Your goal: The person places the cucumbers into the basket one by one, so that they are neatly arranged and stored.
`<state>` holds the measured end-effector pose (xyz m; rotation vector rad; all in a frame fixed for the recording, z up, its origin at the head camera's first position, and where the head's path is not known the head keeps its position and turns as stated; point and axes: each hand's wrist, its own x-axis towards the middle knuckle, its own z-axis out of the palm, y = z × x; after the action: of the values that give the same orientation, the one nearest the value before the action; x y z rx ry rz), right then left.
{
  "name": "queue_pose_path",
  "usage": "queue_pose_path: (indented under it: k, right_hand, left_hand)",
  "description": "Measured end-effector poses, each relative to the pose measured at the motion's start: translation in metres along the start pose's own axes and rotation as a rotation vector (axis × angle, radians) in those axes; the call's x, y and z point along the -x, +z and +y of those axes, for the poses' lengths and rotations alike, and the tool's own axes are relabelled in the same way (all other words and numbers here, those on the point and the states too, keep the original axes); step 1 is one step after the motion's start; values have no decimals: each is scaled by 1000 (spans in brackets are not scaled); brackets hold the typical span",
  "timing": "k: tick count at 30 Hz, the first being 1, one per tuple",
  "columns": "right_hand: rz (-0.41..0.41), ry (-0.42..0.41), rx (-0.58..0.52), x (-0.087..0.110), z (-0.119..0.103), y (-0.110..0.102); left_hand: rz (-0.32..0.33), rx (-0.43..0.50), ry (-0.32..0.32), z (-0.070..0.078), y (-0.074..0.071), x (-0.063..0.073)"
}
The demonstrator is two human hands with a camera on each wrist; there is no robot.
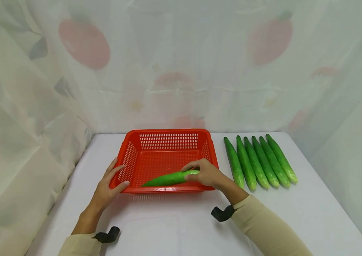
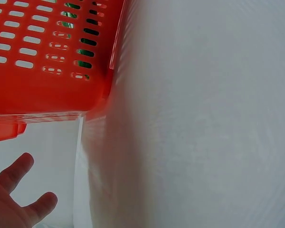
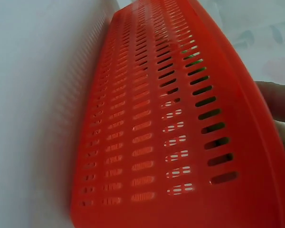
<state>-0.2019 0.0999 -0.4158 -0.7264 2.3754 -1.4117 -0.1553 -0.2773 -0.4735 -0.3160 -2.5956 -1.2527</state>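
Observation:
A red plastic basket (image 1: 165,189) with slotted walls stands on the table. Inside, along its front wall, lies a green cucumber (image 1: 165,180). My right hand (image 1: 205,174) reaches over the front right rim and grips the cucumber's paler end between thumb and fingers. At the front left corner my left hand (image 1: 107,186) rests on the rim, its fingers spread. Two outstretched fingers (image 2: 16,172) show below the basket wall (image 2: 47,92) in the left wrist view. Through the slots of the basket wall (image 3: 152,114) in the right wrist view, bits of green are visible; the grip itself is mostly hidden.
Several cucumbers (image 1: 246,163) lie side by side to the right of the basket, near the right hand's forearm. A white cloth covers the table (image 1: 168,227). Printed curtains (image 1: 174,71) hang behind and on both sides.

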Motion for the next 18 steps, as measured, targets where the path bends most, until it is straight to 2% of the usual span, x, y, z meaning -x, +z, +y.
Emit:
queue_pose_path:
  k: [3, 9, 14, 18]
  right_hand:
    - [-34, 9, 18, -3, 0, 0]
    - [-60, 85, 63, -10, 1, 1]
    - [-83, 139, 27, -15, 1, 1]
    - [-93, 171, 51, -17, 1, 1]
  left_hand:
    - [-1, -3, 4, 1, 0, 0]
    - [-3, -11, -7, 4, -1, 0]
    - [-3, -9, -12, 4, 0, 0]
    - [-6, 2, -11, 2, 0, 0]
